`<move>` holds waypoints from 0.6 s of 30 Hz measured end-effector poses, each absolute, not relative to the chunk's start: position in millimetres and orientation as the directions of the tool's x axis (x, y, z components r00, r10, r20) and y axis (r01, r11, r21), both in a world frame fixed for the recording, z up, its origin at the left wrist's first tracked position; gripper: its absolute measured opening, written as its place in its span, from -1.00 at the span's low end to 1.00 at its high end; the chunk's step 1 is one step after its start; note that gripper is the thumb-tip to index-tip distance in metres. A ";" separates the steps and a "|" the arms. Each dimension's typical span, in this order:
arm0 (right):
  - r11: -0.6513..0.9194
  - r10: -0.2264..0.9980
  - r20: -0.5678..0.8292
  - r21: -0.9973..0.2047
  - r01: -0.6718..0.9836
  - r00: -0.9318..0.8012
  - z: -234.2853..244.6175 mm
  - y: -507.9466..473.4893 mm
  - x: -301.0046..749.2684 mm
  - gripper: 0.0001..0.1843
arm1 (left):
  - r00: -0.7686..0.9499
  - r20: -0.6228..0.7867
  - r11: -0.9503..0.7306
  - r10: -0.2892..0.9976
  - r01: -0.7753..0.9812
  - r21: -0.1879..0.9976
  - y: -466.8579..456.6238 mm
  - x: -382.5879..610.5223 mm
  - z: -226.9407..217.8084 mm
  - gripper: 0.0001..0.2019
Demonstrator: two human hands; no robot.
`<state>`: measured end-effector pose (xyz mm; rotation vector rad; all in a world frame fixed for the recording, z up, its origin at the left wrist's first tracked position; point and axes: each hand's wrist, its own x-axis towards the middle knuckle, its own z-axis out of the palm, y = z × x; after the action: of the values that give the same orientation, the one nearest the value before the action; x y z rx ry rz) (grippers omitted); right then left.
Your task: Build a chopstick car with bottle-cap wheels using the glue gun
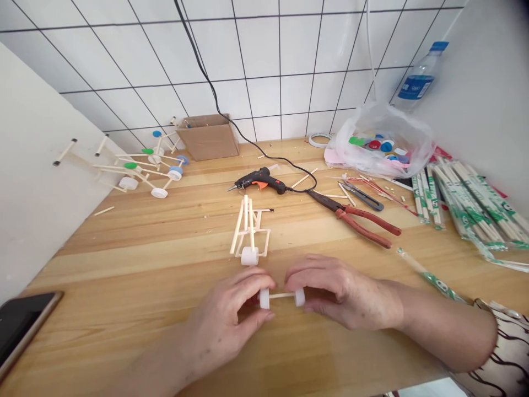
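My left hand (229,314) and my right hand (336,295) rest on the wooden table (136,275) near its front edge. Between them they hold a short wooden stick with a white bottle cap on each end (281,296). My left fingers pinch the left cap, my right fingers pinch the right cap. Just beyond the hands lies a small frame of wooden sticks (250,229) with one white cap at its near end.
A black glue gun (260,180) with its cable, red-handled pliers (355,218), small cutters (363,196), a cardboard box (209,138), a bag of coloured caps (380,146), packets of chopsticks (471,207), finished stick models (144,168), a phone (20,325) and a water bottle (419,77) surround the work spot.
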<state>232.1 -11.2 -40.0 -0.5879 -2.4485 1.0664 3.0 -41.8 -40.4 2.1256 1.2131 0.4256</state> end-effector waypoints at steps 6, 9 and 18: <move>0.646 0.494 0.197 -0.735 0.206 -0.847 -37.9 -10.4 230.2 -0.85 | 0.543 -0.036 -0.379 0.839 0.630 0.678 -39.1 4.8 -38.7 -0.81; 0.651 0.484 0.185 -0.729 0.211 -0.855 -36.8 -9.5 230.1 -0.86 | 0.551 -0.008 -0.400 0.834 0.615 0.679 -39.0 5.2 -38.3 -0.81; 0.650 0.475 0.144 -0.723 0.236 -0.868 -30.6 -9.1 230.1 -0.83 | 0.522 -0.064 -0.325 0.850 0.616 0.717 -39.8 8.6 -33.5 -0.82</move>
<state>230.1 -9.1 -30.6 -0.5675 -2.5491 1.0503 8.6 -39.8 -33.5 2.0601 1.1890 0.4260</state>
